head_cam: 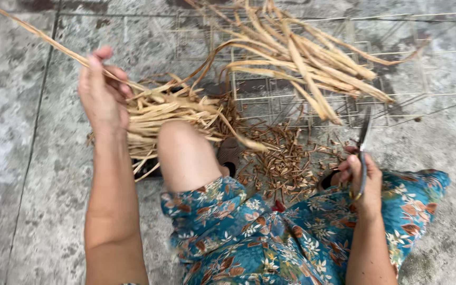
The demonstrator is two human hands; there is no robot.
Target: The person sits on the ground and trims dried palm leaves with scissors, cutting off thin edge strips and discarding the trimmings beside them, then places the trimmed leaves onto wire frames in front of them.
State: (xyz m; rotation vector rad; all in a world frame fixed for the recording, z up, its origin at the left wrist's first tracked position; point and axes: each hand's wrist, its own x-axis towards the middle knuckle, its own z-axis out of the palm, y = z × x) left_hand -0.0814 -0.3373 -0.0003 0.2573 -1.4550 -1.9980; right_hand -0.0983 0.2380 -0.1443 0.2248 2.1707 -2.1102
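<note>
My left hand (101, 92) is raised at the left, fingers closed on a long dried plant strip (32, 32) that runs up to the top left corner. Just right of it lies a bundle of dried strips (172, 108), across my bare knee (183, 153). My right hand (362, 177) rests on my right knee and grips a pair of scissors (364, 134), blades pointing up and away. A second, larger bunch of dried strips (302, 58) lies on a wire rack (397, 68) ahead.
Short brown cuttings (278, 158) are scattered on the concrete floor (22, 158) between my knees. My blue flowered garment (270, 232) fills the lower middle. A dark object (231, 153) sits by my left knee.
</note>
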